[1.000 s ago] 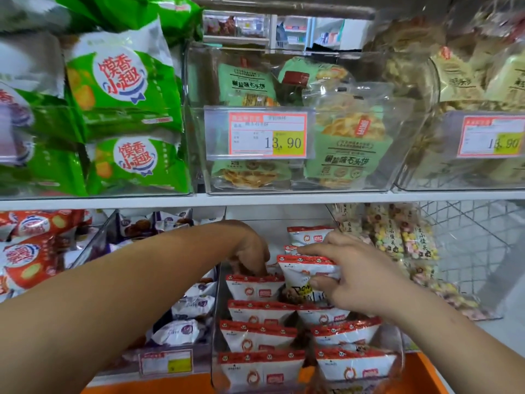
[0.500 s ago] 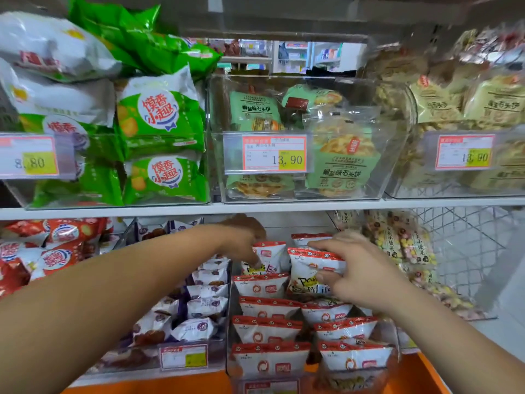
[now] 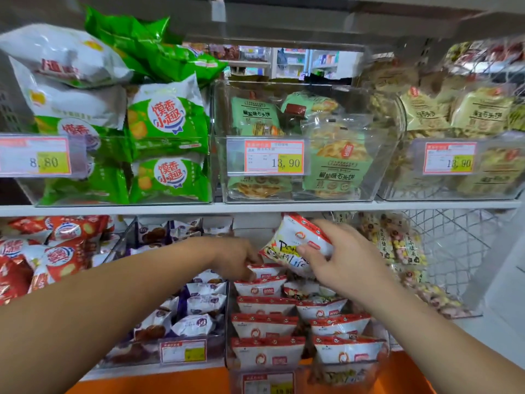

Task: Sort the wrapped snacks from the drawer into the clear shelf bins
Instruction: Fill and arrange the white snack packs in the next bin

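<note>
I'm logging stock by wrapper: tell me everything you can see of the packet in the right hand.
The packet is a small glossy pouch, white with a red top band, an orange swirl logo and black-and-yellow lettering. It is tilted, red band up-right, above the rows of matching packets. The right hand pinches it, thumb across the front, fingers over the band. The left hand sits by its lower left corner; contact is unclear.

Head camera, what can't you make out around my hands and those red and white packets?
- Left hand fingertips: head view, buried among the stacked packets; grip unclear.
- Held packet lettering: head view, partly covered by the right hand.
- Lowest price tag: head view, cut off by the bottom edge and blurred.
</note>
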Action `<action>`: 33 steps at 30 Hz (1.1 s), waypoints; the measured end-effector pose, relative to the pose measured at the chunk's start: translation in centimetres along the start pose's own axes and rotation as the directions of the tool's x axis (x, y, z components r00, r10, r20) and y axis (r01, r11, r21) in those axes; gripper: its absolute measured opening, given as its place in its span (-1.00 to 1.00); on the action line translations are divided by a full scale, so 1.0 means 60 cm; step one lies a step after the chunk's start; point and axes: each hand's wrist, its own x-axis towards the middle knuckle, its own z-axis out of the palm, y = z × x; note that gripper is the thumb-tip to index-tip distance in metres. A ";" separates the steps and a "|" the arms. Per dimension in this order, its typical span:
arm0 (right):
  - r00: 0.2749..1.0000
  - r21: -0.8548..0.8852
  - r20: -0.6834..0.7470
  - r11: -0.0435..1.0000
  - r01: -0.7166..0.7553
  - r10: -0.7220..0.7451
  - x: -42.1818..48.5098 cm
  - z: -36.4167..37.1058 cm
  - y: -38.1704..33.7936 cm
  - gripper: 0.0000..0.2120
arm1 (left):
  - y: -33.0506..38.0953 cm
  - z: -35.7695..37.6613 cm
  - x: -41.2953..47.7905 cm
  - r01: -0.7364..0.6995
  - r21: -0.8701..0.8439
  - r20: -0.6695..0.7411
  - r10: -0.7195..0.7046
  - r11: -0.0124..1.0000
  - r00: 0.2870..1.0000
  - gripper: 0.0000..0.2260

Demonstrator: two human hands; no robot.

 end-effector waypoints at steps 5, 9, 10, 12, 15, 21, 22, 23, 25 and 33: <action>0.991 -0.113 0.104 0.991 -0.069 0.081 0.034 0.030 -0.026 -0.68 | 0.003 0.011 -0.007 -0.003 -0.097 -0.023 0.001 0.995 1.000 -0.88; 0.950 -0.131 0.253 0.979 -0.154 0.184 0.087 0.042 -0.051 -0.68 | -0.010 0.025 -0.022 -0.055 -0.132 -0.075 0.045 0.990 0.996 -0.92; 0.944 -0.110 0.284 0.984 -0.142 0.168 0.100 0.046 -0.055 -0.70 | -0.014 0.028 -0.024 -0.059 -0.118 -0.100 0.047 0.991 0.994 -0.93; 0.922 -0.018 0.364 0.990 -0.137 0.134 0.123 0.051 -0.064 -0.56 | -0.016 0.029 -0.033 -0.068 -0.098 -0.162 0.052 0.993 0.985 -0.85; 0.840 -0.098 0.522 0.988 -0.115 0.150 0.142 0.044 -0.075 -0.37 | -0.019 0.034 -0.044 -0.119 -0.068 -0.183 0.105 0.991 0.977 -0.87; 0.912 0.013 0.409 1.000 0.024 -0.027 0.121 0.039 -0.059 -0.50 | -0.026 0.030 -0.068 -0.229 -0.105 -0.307 0.187 0.968 0.933 -0.86; 0.913 0.064 0.403 0.997 0.035 -0.058 0.118 0.044 -0.053 -0.58 | -0.027 0.028 -0.071 -0.250 -0.135 -0.351 0.190 0.959 0.917 -0.86; 0.910 0.101 0.408 0.994 0.036 -0.074 0.116 0.048 -0.047 -0.66 | -0.028 0.025 -0.074 -0.262 -0.177 -0.411 0.171 0.949 0.895 -0.85; 0.902 0.129 0.420 0.990 0.052 -0.102 0.114 0.055 -0.046 -0.74 | -0.033 0.014 -0.079 -0.209 -0.252 -0.537 0.043 0.945 0.842 -0.81; 0.848 0.177 0.498 0.978 0.107 -0.183 0.123 0.053 -0.067 -0.73 | -0.003 -0.030 -0.082 -0.132 -0.314 -0.305 0.032 0.940 0.952 -0.52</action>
